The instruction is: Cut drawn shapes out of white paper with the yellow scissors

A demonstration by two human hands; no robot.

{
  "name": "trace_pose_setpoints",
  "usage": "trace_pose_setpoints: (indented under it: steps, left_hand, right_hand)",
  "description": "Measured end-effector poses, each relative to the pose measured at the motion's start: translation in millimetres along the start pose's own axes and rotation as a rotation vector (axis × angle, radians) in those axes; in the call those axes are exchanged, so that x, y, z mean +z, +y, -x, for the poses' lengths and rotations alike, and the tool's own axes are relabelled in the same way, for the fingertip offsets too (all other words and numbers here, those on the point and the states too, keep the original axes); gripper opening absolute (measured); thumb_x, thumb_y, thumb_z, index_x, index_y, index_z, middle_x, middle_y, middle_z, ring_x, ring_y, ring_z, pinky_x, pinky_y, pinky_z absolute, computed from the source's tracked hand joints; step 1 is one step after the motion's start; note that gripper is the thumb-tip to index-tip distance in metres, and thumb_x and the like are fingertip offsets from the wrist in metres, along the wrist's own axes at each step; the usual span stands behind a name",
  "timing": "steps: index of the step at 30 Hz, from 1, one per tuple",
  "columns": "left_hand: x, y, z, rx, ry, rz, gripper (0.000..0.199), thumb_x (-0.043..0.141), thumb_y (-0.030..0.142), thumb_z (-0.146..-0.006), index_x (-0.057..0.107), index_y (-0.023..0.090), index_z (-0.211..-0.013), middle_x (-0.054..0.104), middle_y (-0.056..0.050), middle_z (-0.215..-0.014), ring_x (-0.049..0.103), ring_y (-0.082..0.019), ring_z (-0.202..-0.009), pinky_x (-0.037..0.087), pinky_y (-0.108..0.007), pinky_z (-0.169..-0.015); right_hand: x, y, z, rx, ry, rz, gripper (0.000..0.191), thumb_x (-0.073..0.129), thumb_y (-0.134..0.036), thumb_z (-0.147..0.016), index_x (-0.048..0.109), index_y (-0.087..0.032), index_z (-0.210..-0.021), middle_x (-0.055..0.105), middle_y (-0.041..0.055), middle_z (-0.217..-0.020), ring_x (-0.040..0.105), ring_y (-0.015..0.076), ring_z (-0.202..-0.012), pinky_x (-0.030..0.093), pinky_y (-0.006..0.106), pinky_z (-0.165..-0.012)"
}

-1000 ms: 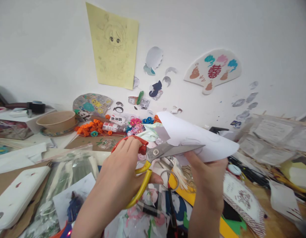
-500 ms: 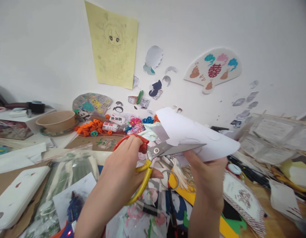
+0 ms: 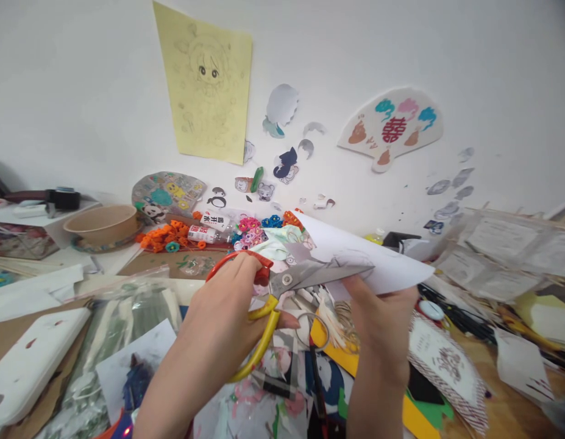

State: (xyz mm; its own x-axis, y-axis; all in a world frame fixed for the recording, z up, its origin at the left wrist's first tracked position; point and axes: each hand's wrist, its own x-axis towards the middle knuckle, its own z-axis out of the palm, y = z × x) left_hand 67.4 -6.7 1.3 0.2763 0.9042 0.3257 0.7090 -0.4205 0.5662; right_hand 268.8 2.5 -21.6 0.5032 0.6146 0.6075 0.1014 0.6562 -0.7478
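My left hand (image 3: 239,305) is wrapped round a pair of scissors (image 3: 309,275) with one red and one yellow handle. The blades point right and lie against a sheet of white paper (image 3: 392,266) that carries faint pencil lines. My right hand (image 3: 378,311) grips the lower edge of this sheet from below, its thumb close to the blade tips. Curled and tilted, the sheet hangs above the cluttered table. How far the blades are apart is hard to make out.
Behind the hands stand a bottle (image 3: 209,234), orange crocheted flowers (image 3: 166,236) and a brown bowl (image 3: 102,224). A white case (image 3: 38,360) lies at the left. Yellow paper (image 3: 202,85) and a paper fan (image 3: 394,130) hang on the wall. A patterned pouch (image 3: 449,366) lies at right.
The white paper has tilted and dropped slightly, its top edge now lower. The scissors have shifted a little against it, and both hands keep their grip.
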Motion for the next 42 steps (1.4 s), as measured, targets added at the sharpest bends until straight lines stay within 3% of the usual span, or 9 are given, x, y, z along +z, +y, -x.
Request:
trace_pose_setpoints:
  steps: [8, 14, 22, 28, 31, 36, 39, 42]
  left_hand:
    - [2.1, 2, 1, -0.013, 0.036, -0.005, 0.038, 0.071, 0.046, -0.076, 0.044, 0.025, -0.091, 0.058, 0.001, -0.092, 0.055, -0.023, -0.083, 0.036, -0.032, -0.068]
    - [0.7, 3, 1, -0.017, 0.068, 0.023, 0.043, 0.073, 0.052, -0.074, 0.044, 0.024, -0.090, 0.059, 0.000, -0.092, 0.056, -0.024, -0.084, 0.037, -0.032, -0.069]
    - [-4.1, 3, 1, -0.020, 0.074, 0.009, 0.040, 0.071, 0.052, -0.073, 0.045, 0.024, -0.087, 0.060, 0.000, -0.087, 0.055, -0.021, -0.076, 0.039, -0.030, -0.064]
    - [-10.0, -7, 2, -0.038, 0.146, 0.005, 0.040, 0.068, 0.057, -0.075, 0.045, 0.024, -0.076, 0.052, 0.005, -0.066, 0.044, -0.015, -0.055, 0.032, -0.027, -0.054]
    - [-4.5, -6, -2, -0.098, 0.233, 0.178, 0.040, 0.065, 0.057, -0.079, 0.045, 0.023, -0.076, 0.051, 0.005, -0.064, 0.043, -0.013, -0.055, 0.033, -0.026, -0.053]
    - [19.1, 12, -13, -0.036, 0.342, 0.760, 0.029, 0.068, 0.039, -0.083, 0.046, 0.022, -0.079, 0.066, -0.001, -0.092, 0.052, -0.011, -0.068, 0.042, -0.026, -0.062]
    - [29.3, 21, -18, -0.027, 0.244, 1.023, 0.031, 0.072, 0.035, -0.079, 0.044, 0.022, -0.079, 0.069, -0.002, -0.095, 0.052, -0.010, -0.065, 0.041, -0.026, -0.060]
    - [33.6, 23, -20, -0.037, 0.193, 1.131, 0.032, 0.075, 0.030, -0.076, 0.044, 0.021, -0.080, 0.067, -0.001, -0.092, 0.049, -0.008, -0.062, 0.041, -0.025, -0.061]
  right_hand:
    - [2, 1, 0, 0.009, 0.027, -0.038, 0.051, 0.085, -0.023, -0.064, 0.070, -0.024, -0.113, 0.077, 0.0062, -0.108, 0.073, 0.0239, -0.096, 0.061, 0.037, -0.084]
    - [7, -2, 1, -0.084, 0.032, 0.012, 0.041, 0.084, -0.023, -0.064, 0.074, -0.020, -0.104, 0.078, 0.0070, -0.099, 0.072, 0.0258, -0.099, 0.061, 0.040, -0.084]
    - [12, -3, 1, -0.161, 0.184, 0.033, 0.024, 0.084, -0.023, -0.066, 0.076, -0.019, -0.089, 0.078, 0.0045, -0.085, 0.073, 0.0242, -0.092, 0.056, 0.046, -0.097]
    - [16, -4, -1, 0.006, 0.331, -0.081, 0.023, 0.086, -0.025, -0.063, 0.074, -0.017, -0.081, 0.078, 0.0068, -0.090, 0.073, 0.0221, -0.085, 0.062, 0.042, -0.087]
    - [19, -2, -1, 0.096, 0.364, -0.114, 0.028, 0.088, -0.028, -0.059, 0.073, -0.017, -0.081, 0.078, 0.0069, -0.091, 0.073, 0.0221, -0.086, 0.063, 0.039, -0.083]
    - [28, 3, 6, 0.206, 0.272, -0.137, 0.032, 0.087, -0.029, -0.060, 0.071, -0.017, -0.084, 0.077, 0.0076, -0.094, 0.073, 0.0236, -0.086, 0.062, 0.041, -0.081]
    - [35, 5, 10, 0.239, 0.150, -0.234, 0.035, 0.084, -0.025, -0.064, 0.070, -0.018, -0.095, 0.077, 0.0057, -0.098, 0.073, 0.0224, -0.090, 0.059, 0.043, -0.088]
    - [41, 7, 13, 0.241, 0.036, -0.275, 0.034, 0.081, -0.025, -0.068, 0.070, -0.018, -0.099, 0.076, 0.0062, -0.103, 0.071, 0.0227, -0.098, 0.053, 0.046, -0.099]
